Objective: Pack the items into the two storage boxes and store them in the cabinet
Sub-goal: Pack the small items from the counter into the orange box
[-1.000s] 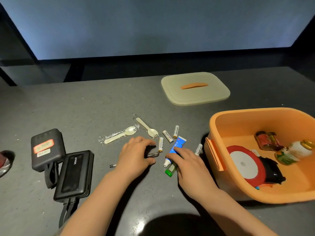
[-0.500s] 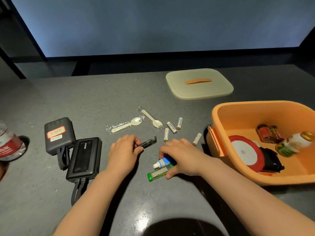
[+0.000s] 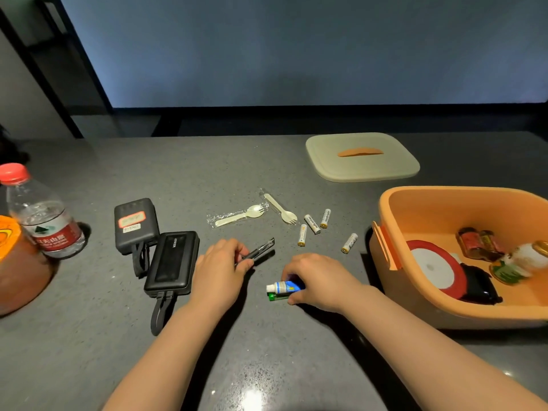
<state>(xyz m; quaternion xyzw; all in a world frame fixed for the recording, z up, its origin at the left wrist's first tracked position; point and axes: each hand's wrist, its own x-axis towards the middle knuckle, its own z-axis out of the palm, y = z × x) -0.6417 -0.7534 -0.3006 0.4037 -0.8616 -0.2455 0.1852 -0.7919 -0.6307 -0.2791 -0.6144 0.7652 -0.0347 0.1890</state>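
Observation:
My left hand (image 3: 221, 264) is shut on a thin dark pen-like thing (image 3: 258, 251) that points up and right just above the table. My right hand (image 3: 318, 278) grips a small blue-and-white tube (image 3: 283, 286) together with a green-capped tube (image 3: 274, 297) beneath it, low over the table. An open orange storage box (image 3: 385, 209) stands at the right, holding a red tape roll (image 3: 434, 266), small bottles and a dark item. Its pale lid (image 3: 361, 157) lies behind it. Several batteries (image 3: 312, 224) and two wrapped sporks (image 3: 237, 216) lie between the hands and the lid.
Two black power banks (image 3: 172, 262) with straps lie left of my left hand. A water bottle (image 3: 41, 215) with a red cap and an orange-brown container (image 3: 17, 271) stand at the far left. A dark wall runs along the table's back edge.
My left hand has lifted the dark pen-like thing off the table. My right hand has gathered the blue tube and the green-capped tube and pulled them toward me. The view has shifted left.

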